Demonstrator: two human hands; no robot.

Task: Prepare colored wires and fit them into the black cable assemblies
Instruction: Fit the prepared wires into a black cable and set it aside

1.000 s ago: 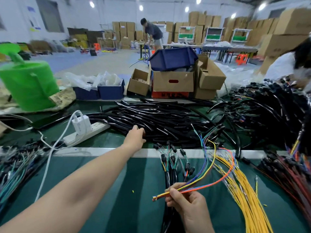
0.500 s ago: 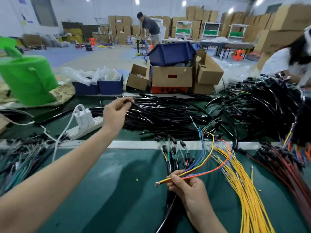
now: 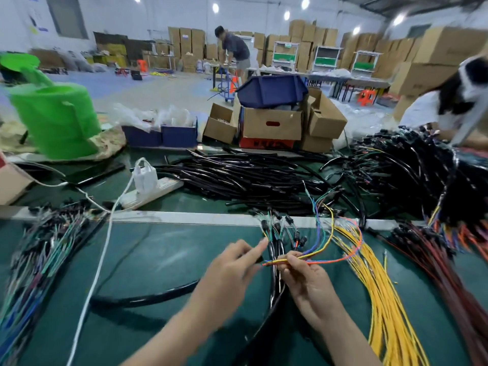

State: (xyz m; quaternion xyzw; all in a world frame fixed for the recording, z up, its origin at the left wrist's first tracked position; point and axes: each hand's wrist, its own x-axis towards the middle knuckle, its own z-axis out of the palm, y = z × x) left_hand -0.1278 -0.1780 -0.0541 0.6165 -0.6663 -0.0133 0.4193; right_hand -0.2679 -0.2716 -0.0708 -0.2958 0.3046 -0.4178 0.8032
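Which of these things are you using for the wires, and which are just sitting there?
For the job: colored wires, pinched by the right hand; black tube, held by the left hand; black cable assemblies between the hands; yellow wires; pile of black tubes.

Just lying about: green tub; power strip; cardboard boxes; blue bin.

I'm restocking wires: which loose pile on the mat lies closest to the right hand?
The yellow pile, just right of the right hand; the dark red pile lies farther right, the mixed green-blue pile far left.

One left hand, one right hand, one power strip.
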